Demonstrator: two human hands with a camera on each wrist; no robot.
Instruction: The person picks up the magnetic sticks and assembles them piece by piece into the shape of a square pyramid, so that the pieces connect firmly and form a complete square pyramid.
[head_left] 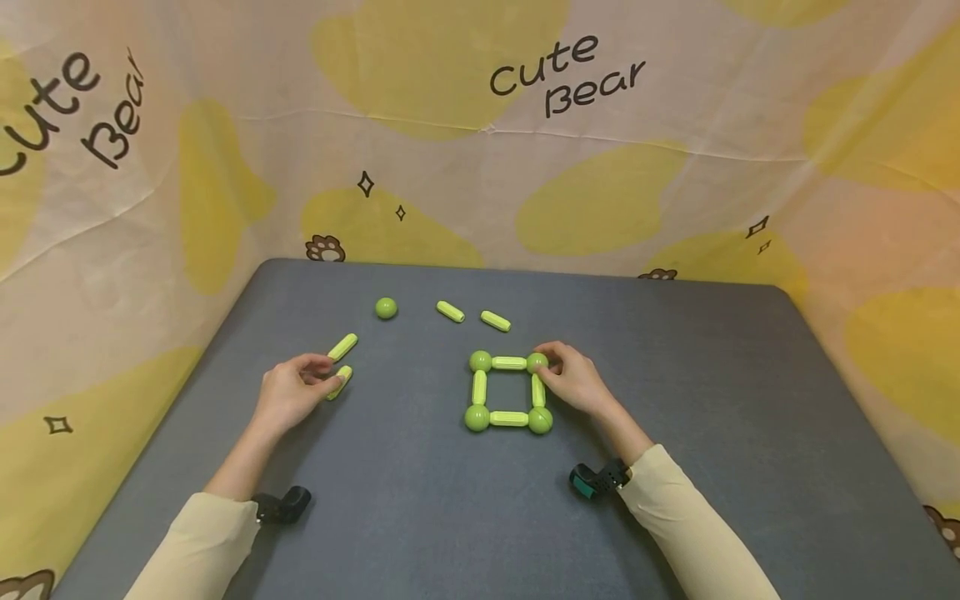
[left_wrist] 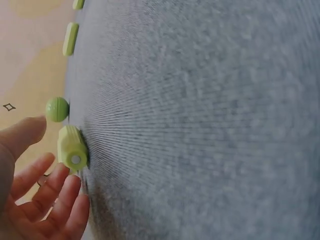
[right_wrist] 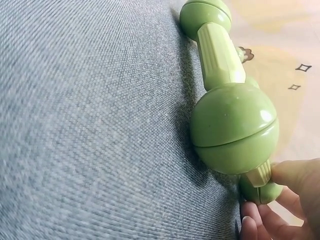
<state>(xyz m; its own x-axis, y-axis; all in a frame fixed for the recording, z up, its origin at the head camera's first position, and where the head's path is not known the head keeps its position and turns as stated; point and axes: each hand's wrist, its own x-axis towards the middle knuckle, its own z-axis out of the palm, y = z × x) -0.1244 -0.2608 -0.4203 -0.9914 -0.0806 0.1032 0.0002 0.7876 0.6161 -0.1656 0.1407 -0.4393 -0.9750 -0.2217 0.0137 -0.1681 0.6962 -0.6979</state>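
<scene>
Left wrist only: silvery disc (left_wrist: 75, 159) in end of green rod (left_wrist: 69, 140)

The round, glossy, plastic-looking balls (head_left: 477, 418) are showing one solid leaf green. The short, ribbed, plastic-looking rods (head_left: 509, 418) are wearing a paler yellow-green, and the round end disc (left_wrist: 75, 159) of one is gleaming silver. The flat, fabric-like tabletop (head_left: 420, 517) is showing a fine flecked blue-grey weave. The hanging cloth backdrop (head_left: 491, 208) is displaying pale peach with yellow blotches (head_left: 600, 200), black lettering (head_left: 585, 93), black-outlined sparkles (head_left: 365, 184) and brown paw prints (head_left: 325, 248). Long fabric sleeves (head_left: 693, 517) are showing plain cream; the small wrist cameras (head_left: 288, 504) are showing black, the right with a teal patch (head_left: 582, 487).
</scene>
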